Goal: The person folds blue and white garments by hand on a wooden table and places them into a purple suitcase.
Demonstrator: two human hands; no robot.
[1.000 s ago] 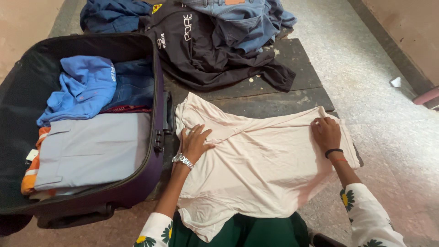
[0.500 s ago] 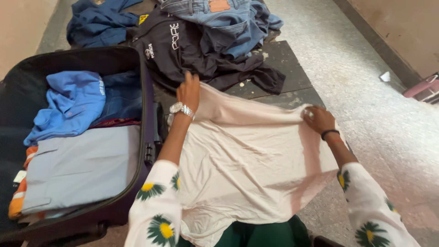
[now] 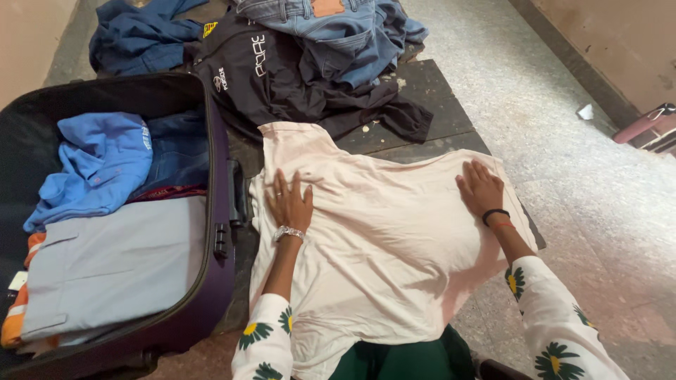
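While both palms press flat on the cloth, the pale pink shirt [image 3: 384, 246] lies spread across the dark bench [image 3: 429, 105], its collar end pointing away from the person and up to the left, its hem running back toward the green lap at the bottom — so the long axis slants from far-left to near-right. The left hand [image 3: 290, 203] rests open, fingers spread, on the shirt's left edge, just beside the purple suitcase [image 3: 218, 281]; the right hand [image 3: 480, 188] lies open too, palm down near the right edge, gripping nothing. The far collar end sits closer to the left hand than to the right. Inside the open suitcase a light blue shirt [image 3: 98, 165] is bunched above a folded grey garment [image 3: 116, 264], with a strip of orange at the lower left. Beyond the pink shirt — a black jacket [image 3: 296, 84] touches its far edge, and jeans [image 3: 338, 32] are heaped on top.
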